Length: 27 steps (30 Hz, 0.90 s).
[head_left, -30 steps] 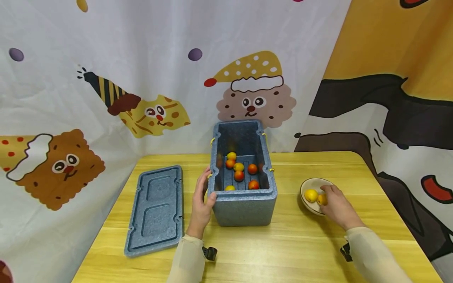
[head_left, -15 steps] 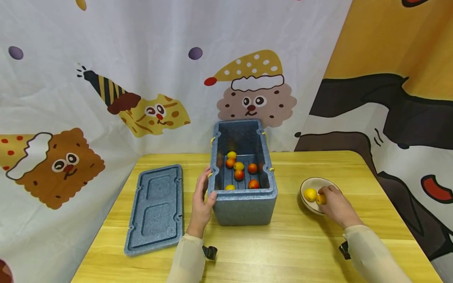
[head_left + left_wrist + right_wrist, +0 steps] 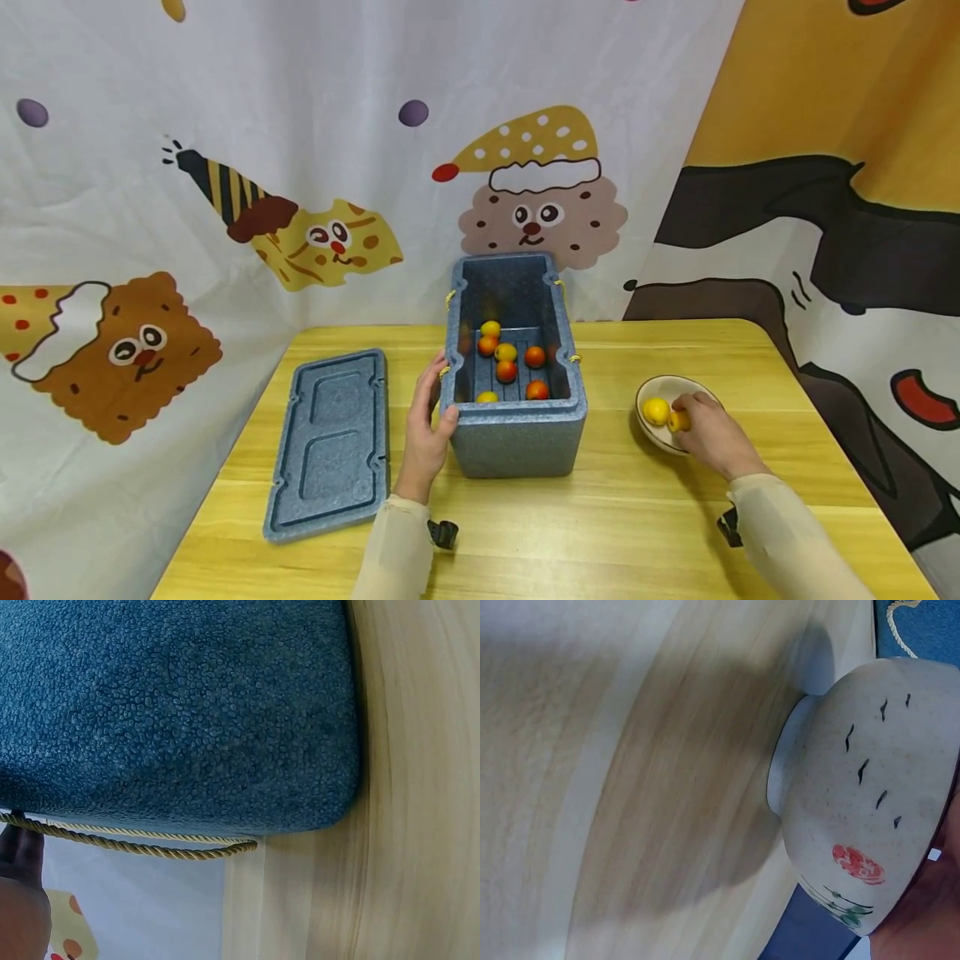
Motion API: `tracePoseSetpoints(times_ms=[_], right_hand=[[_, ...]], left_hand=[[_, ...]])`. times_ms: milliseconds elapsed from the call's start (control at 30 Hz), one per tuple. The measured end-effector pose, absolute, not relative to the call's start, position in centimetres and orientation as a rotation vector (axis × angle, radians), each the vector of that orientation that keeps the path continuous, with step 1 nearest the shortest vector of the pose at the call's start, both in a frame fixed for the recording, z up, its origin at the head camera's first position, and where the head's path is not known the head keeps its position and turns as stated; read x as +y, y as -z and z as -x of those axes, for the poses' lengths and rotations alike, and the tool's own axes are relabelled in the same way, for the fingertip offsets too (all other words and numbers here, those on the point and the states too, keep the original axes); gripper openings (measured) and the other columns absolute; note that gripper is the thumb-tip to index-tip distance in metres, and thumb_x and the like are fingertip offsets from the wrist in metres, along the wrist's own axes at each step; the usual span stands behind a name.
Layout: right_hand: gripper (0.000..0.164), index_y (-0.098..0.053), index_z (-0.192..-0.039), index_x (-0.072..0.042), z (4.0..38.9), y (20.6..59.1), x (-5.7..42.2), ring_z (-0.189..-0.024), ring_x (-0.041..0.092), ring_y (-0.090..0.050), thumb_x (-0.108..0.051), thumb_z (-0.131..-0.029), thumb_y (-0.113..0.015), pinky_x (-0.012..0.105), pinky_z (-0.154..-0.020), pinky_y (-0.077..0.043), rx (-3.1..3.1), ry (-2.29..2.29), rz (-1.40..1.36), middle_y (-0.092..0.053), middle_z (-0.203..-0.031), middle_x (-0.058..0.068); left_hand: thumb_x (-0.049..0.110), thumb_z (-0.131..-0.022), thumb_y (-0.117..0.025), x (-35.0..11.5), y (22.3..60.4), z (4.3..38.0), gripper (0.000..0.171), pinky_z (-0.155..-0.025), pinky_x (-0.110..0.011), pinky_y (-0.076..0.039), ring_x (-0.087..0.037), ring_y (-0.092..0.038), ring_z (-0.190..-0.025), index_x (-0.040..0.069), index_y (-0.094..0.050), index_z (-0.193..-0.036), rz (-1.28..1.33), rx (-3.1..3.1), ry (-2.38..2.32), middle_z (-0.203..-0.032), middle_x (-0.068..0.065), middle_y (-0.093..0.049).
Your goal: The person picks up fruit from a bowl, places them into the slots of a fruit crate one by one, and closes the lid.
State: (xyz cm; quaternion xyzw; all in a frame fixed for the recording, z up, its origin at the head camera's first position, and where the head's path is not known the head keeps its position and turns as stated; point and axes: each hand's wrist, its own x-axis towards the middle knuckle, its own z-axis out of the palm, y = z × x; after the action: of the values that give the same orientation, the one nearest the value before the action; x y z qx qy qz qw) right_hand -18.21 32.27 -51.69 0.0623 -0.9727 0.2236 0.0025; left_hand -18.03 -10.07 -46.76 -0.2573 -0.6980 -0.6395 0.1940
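A blue-grey foam box [image 3: 517, 446] stands lidless on the table, with several red-orange and yellow fruits [image 3: 506, 372] on its floor. My left hand [image 3: 427, 433] rests on its near left corner, thumb at the front rim and fingers along the left side by a yellow cord [image 3: 172, 850]. To the right is a cream bowl [image 3: 660, 389], its outside printed with a red mark and green leaves. Inside it, my right hand [image 3: 712, 433] pinches a small orange-yellow fruit [image 3: 678, 421]. Another yellow fruit [image 3: 656, 411] lies beside it in the bowl. The right fingertips are partly hidden.
The box's flat blue-grey lid [image 3: 330, 446] lies on the wooden table [image 3: 600, 533] at the left. Behind the table hangs a printed cloth [image 3: 360, 100]. Each wrist wears a black strap.
The fruit in my right fingers has turned slightly, so its end faces more to the left. The other yellow fruit shifts a little left. My left hand and the box stay put.
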Motion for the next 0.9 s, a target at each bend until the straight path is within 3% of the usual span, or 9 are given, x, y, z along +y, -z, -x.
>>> tracePoseSetpoints(times_ms=[467, 900], right_hand=[[0.04, -0.057, -0.114, 0.01, 17.9, 48.8, 31.9, -0.1, 0.048, -0.05, -0.001, -0.08, -0.074, 0.062, -0.082, -0.043, -2.907, -0.714, -0.193, -0.05, -0.109, 0.029], [0.039, -0.058, -0.123, 0.004, 19.3, 42.4, 27.8, -0.1, 0.039, -0.051, -0.007, -0.087, -0.069, 0.056, -0.083, -0.044, -2.765, -0.826, -0.203, -0.051, -0.118, 0.021]], left_hand=[[0.028, -0.101, -0.054, -10.0, 47.0, 18.0, 0.059, -0.114, -0.037, -0.024, -0.035, -0.027, -0.142, -0.01, -0.038, -0.143, 0.721, -1.944, 1.8, -0.152, -0.025, -0.032], [0.037, -0.101, -0.054, -9.9, 46.9, 18.2, 0.066, -0.114, -0.037, -0.024, -0.035, -0.029, -0.141, -0.011, -0.039, -0.143, 0.721, -1.929, 1.801, -0.152, -0.026, -0.032]])
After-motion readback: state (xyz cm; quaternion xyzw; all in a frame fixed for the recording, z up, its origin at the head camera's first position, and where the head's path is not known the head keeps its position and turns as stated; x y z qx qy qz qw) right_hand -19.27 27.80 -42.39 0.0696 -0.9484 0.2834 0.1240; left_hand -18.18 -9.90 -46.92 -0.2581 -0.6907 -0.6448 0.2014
